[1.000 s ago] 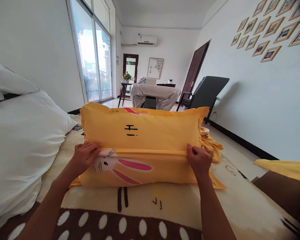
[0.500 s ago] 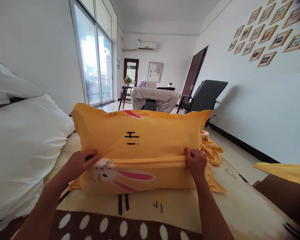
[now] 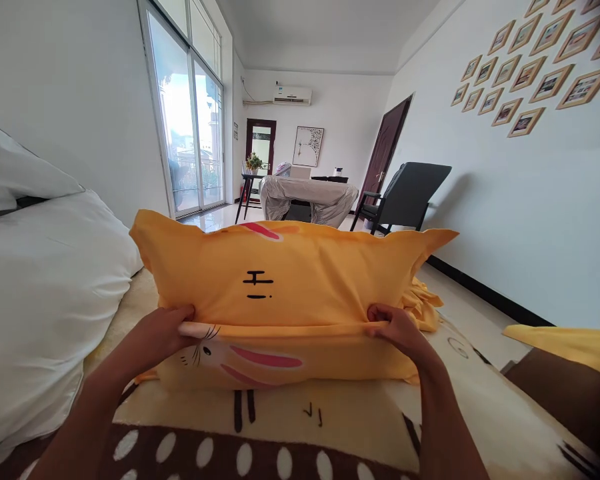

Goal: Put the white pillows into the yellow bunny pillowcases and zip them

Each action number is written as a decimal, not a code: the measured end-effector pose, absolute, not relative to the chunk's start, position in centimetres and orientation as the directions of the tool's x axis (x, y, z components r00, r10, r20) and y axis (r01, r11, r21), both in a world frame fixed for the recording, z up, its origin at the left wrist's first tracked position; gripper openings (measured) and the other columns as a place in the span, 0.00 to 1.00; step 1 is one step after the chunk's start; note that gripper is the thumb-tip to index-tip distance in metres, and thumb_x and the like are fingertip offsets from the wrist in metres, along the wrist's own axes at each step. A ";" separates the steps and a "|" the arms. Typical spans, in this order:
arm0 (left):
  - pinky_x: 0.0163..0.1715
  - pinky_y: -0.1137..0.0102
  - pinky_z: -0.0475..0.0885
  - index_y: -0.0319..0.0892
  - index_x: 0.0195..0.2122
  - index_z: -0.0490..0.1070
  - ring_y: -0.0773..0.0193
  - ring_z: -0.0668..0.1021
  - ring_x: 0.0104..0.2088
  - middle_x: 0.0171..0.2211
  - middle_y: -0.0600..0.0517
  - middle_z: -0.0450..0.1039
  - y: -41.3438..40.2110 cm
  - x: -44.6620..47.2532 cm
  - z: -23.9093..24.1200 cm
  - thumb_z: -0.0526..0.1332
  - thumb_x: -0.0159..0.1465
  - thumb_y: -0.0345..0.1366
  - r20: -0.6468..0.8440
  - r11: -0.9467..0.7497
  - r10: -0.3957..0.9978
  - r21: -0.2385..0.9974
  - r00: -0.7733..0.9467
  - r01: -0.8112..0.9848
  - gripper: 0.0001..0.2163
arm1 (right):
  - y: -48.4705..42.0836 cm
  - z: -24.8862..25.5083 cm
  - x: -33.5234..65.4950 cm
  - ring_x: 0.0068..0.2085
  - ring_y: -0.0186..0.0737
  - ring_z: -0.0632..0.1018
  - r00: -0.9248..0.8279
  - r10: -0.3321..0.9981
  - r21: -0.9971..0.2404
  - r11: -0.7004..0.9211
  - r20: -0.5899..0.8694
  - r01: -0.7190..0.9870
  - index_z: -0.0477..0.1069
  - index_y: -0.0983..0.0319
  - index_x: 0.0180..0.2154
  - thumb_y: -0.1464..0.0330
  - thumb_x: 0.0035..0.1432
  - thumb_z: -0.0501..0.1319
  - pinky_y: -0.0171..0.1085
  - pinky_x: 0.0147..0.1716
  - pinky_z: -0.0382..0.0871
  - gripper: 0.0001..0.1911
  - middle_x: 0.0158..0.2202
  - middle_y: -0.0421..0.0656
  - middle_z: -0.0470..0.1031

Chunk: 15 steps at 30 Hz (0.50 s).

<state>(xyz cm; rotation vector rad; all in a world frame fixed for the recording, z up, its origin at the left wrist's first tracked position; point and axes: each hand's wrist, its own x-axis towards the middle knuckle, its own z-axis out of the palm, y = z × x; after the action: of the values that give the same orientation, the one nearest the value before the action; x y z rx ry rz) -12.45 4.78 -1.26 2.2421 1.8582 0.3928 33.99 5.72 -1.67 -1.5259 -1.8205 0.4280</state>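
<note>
Left hand [image 3: 155,337] at nine o'clock and right hand [image 3: 397,330] at three pinch the yellow pillowcase [image 3: 300,273] flap, apparently closed tight; best pulled evenly.

home: bed pillows [image 3: 40,280], framed photos [image 3: 535,67], armchair [image 3: 410,193].

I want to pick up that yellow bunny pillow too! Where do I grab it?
Probably best to grip the folded cloth band running across the pillow, near its two ends, coming from the near side. The band stands proud of the soft body, so fingers can pinch it; the left hand and right hand hold it just there.
</note>
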 end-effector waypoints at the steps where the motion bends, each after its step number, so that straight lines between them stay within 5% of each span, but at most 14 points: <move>1: 0.27 0.70 0.56 0.43 0.29 0.62 0.59 0.72 0.32 0.29 0.52 0.71 4.7 -12.4 -1.2 0.56 0.59 0.54 0.072 -0.177 0.984 0.336 0.162 0.925 0.17 | 5.5 -1.4 34.1 0.24 0.32 0.60 -0.078 0.955 -0.649 0.253 0.285 0.718 0.59 0.60 0.20 0.57 0.39 0.63 0.33 0.24 0.52 0.16 0.20 0.34 0.57; 10: 0.30 0.72 0.60 0.43 0.28 0.67 0.59 0.74 0.34 0.30 0.54 0.73 5.0 -14.2 -1.4 0.60 0.55 0.50 0.114 -0.254 0.966 0.548 0.230 0.797 0.14 | 3.9 -1.4 32.8 0.30 0.39 0.70 -0.085 0.968 -0.299 0.156 0.236 0.942 0.65 0.59 0.26 0.65 0.39 0.67 0.34 0.28 0.56 0.12 0.27 0.37 0.72; 15: 0.30 0.68 0.58 0.43 0.29 0.67 0.55 0.75 0.33 0.29 0.50 0.74 4.2 -12.7 -0.5 0.57 0.59 0.45 0.222 -0.225 0.962 0.305 0.160 0.925 0.10 | 2.9 -0.6 33.3 0.29 0.42 0.73 -0.098 0.959 -0.073 0.121 0.268 0.990 0.68 0.58 0.30 0.67 0.51 0.60 0.35 0.26 0.56 0.02 0.28 0.43 0.75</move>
<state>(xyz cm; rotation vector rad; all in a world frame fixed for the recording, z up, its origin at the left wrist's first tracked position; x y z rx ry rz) -12.71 4.16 -0.53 2.3166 1.8915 0.5664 33.26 2.88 -0.60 -1.9227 -2.1507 -0.1828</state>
